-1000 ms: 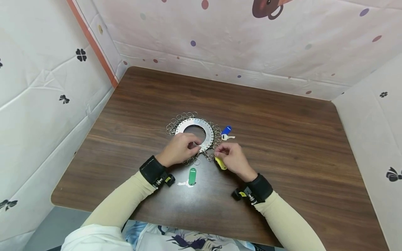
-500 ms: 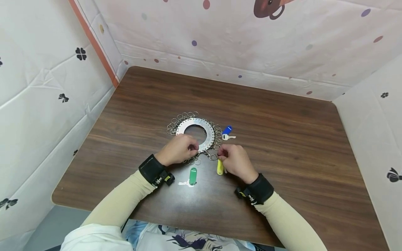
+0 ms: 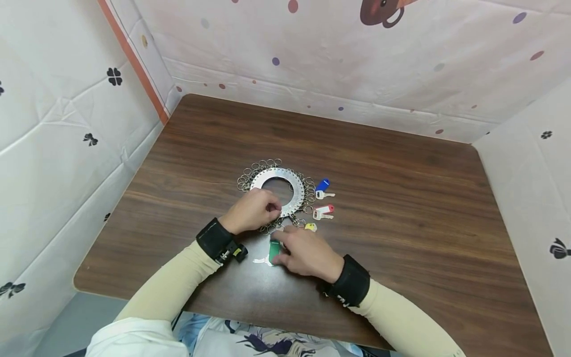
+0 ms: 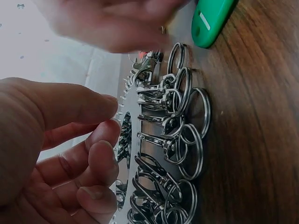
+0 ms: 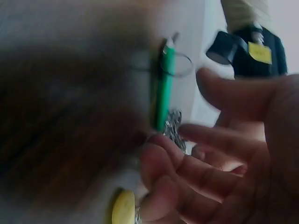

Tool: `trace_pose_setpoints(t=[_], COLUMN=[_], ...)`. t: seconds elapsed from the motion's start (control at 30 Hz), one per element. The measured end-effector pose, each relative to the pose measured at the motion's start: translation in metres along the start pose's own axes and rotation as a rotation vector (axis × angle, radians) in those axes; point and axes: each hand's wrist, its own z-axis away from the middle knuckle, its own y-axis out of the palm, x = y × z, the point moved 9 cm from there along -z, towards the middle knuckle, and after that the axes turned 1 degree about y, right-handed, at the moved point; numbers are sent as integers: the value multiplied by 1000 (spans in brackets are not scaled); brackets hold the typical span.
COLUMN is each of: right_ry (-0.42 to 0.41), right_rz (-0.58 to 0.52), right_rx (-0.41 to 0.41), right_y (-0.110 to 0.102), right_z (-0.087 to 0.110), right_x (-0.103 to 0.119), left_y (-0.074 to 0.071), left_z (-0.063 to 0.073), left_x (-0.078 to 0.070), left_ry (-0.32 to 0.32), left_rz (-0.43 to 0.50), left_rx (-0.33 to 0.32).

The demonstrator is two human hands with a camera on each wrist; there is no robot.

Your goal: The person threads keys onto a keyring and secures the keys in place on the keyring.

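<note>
A flat silver ring plate (image 3: 294, 203) lies on the table, fringed with several snap clasps (image 4: 159, 119) and split rings (image 4: 202, 112). My left hand (image 3: 254, 210) is over its near-left part, fingers loosely curled, thumb and index fingertips close together right at the plate in the left wrist view. My right hand (image 3: 308, 250) reaches over a green key tag (image 3: 273, 252), thumb and fingers spread around it; the tag stands apart from the palm in the right wrist view. A silver key (image 3: 260, 261) lies by the green tag. A yellow tag (image 3: 311, 226) lies just beyond the right hand.
Right of the plate lie a blue key tag (image 3: 322, 185) and a red key tag (image 3: 325, 208), each with a silver key. The wooden table (image 3: 401, 188) meets printed cloth walls at the back and sides.
My right hand has let go of the yellow tag beside the plate and moved left and nearer to the green tag. The red tag has come into sight. My left hand has hardly moved.
</note>
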Motion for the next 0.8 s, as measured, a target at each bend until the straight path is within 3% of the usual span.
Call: trace_pose_setpoints(t=[0.13, 0.33, 0.53, 0.63, 0.8], right_ry=[-81, -218, -211, -181, -174], right_rz=[52, 26, -4, -118, -425], right_rx=[38, -6, -5, -15, -113], right_y=[9, 8, 5, -3, -27], right_z=[2, 6, 9, 11, 15], right_x=[9, 17, 12, 5, -10], left_y=[0, 2, 2, 6, 19], left_z=[0, -1, -1, 2, 5], left_x=[-2, -2, -5, -8, -14], left_ry=[9, 15, -27, -49, -41], left_rz=[-4, -14, -23, -30, -76], left_rx=[2, 3, 24, 75, 164])
